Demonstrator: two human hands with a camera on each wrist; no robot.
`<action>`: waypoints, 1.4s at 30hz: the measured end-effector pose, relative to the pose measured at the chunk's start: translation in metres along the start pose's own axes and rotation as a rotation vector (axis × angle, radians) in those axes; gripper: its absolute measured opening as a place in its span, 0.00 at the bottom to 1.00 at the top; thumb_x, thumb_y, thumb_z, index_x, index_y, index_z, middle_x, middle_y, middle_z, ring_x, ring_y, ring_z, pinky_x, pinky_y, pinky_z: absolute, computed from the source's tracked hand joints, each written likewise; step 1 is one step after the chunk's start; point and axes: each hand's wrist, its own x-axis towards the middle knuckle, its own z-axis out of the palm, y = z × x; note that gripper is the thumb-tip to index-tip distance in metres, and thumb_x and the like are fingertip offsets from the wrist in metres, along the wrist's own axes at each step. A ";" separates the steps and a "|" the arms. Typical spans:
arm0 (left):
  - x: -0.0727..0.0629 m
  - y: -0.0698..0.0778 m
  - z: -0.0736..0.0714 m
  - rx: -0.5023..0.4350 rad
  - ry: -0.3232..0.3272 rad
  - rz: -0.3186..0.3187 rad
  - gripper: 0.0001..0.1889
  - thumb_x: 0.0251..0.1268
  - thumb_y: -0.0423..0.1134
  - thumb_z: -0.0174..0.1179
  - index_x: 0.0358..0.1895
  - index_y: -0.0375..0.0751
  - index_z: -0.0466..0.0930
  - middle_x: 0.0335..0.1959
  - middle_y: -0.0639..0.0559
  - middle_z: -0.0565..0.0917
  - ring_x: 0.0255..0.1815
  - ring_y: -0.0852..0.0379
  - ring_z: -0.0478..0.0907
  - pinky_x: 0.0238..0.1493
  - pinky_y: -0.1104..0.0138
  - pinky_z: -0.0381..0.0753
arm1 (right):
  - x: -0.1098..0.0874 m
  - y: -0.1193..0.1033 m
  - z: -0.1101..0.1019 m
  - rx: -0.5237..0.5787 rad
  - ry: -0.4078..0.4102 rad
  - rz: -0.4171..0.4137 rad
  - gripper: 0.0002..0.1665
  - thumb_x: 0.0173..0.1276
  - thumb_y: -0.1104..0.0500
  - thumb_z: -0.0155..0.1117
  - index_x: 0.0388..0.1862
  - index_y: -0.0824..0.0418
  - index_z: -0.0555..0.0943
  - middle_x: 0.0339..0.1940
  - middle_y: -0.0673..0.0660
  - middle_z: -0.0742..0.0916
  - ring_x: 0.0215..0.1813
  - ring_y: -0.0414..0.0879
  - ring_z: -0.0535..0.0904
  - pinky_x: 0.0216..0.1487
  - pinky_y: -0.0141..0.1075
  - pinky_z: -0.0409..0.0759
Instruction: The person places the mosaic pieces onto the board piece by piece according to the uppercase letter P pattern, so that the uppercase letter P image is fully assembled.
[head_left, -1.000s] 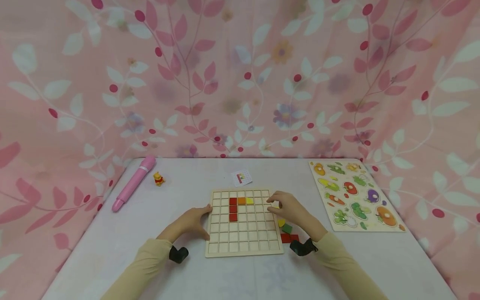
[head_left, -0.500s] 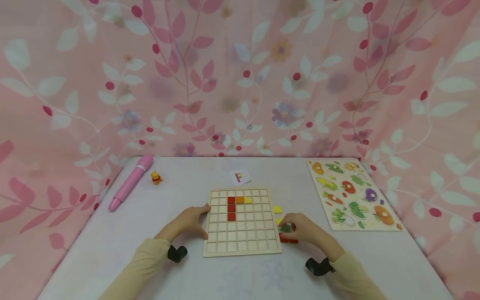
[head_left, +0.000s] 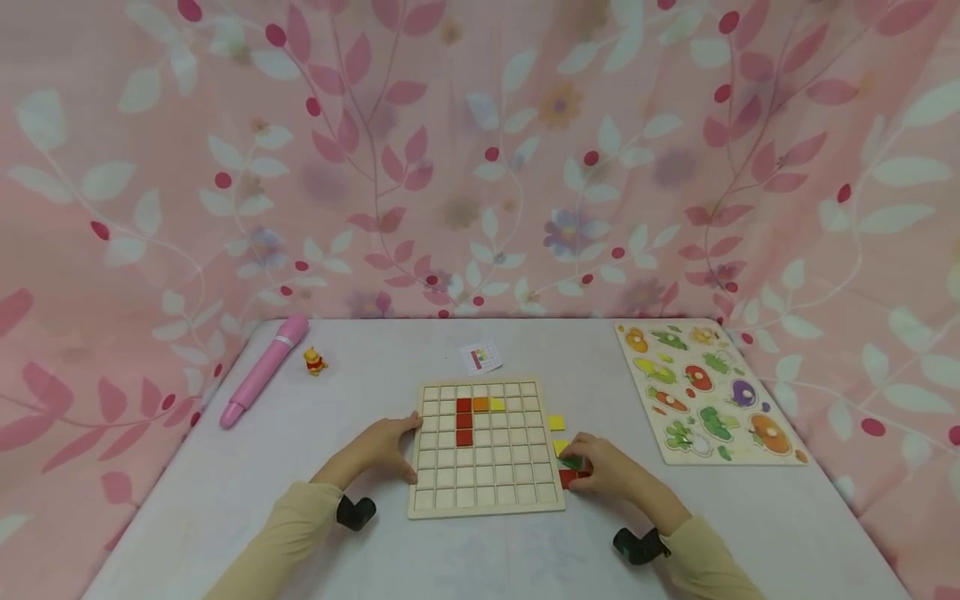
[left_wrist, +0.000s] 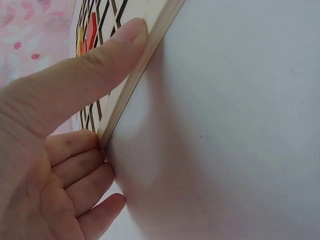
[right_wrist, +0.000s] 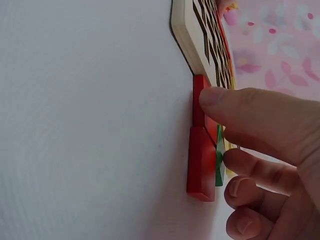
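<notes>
My left hand (head_left: 387,443) holds the left edge of a wooden grid board (head_left: 442,498). In the left wrist view its thumb (left_wrist: 127,37) rests on the rim, and fingertips meet the side edge. On the board are three red tiles (head_left: 465,421) in a column, an orange tile (head_left: 481,404) and a yellow one (head_left: 497,404). Right of the board, my right hand (head_left: 606,465) has bent fingers at a green tile (head_left: 574,462); I cannot tell whether it is pinched. Its thumb (right_wrist: 212,96) overlaps the loose red tiles (right_wrist: 201,165) in the right wrist view.
Loose yellow tiles (head_left: 557,423) lie right of the board. A small pattern card (head_left: 481,358) is behind it. A vegetable puzzle board (head_left: 711,396) lies at right. At far left are a pink pen-shaped stick (head_left: 264,372) and a small bear figure (head_left: 315,362).
My right hand has moved from the board's upper right edge down toward me, to the green and red tiles. A yellow tile it covered shows now. The left hand keeps its place.
</notes>
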 end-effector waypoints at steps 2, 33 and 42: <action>0.000 0.000 0.001 0.003 0.000 -0.002 0.52 0.23 0.49 0.77 0.62 0.35 0.65 0.63 0.43 0.64 0.61 0.42 0.60 0.59 0.53 0.58 | 0.000 0.000 0.001 -0.019 0.017 -0.005 0.15 0.52 0.60 0.70 0.40 0.61 0.80 0.34 0.47 0.75 0.28 0.40 0.69 0.27 0.29 0.70; 0.000 -0.003 0.000 -0.013 0.002 0.008 0.52 0.24 0.49 0.77 0.63 0.36 0.64 0.64 0.44 0.63 0.62 0.43 0.59 0.59 0.54 0.59 | 0.007 -0.003 0.000 -0.077 0.052 -0.019 0.11 0.51 0.64 0.67 0.35 0.61 0.78 0.32 0.48 0.77 0.29 0.39 0.69 0.27 0.29 0.72; 0.000 0.001 -0.001 -0.011 -0.022 -0.001 0.52 0.25 0.48 0.77 0.63 0.35 0.63 0.64 0.42 0.62 0.63 0.44 0.59 0.60 0.55 0.58 | 0.023 -0.015 -0.009 -0.101 0.068 -0.063 0.13 0.52 0.62 0.67 0.37 0.65 0.79 0.30 0.48 0.76 0.29 0.44 0.71 0.28 0.30 0.71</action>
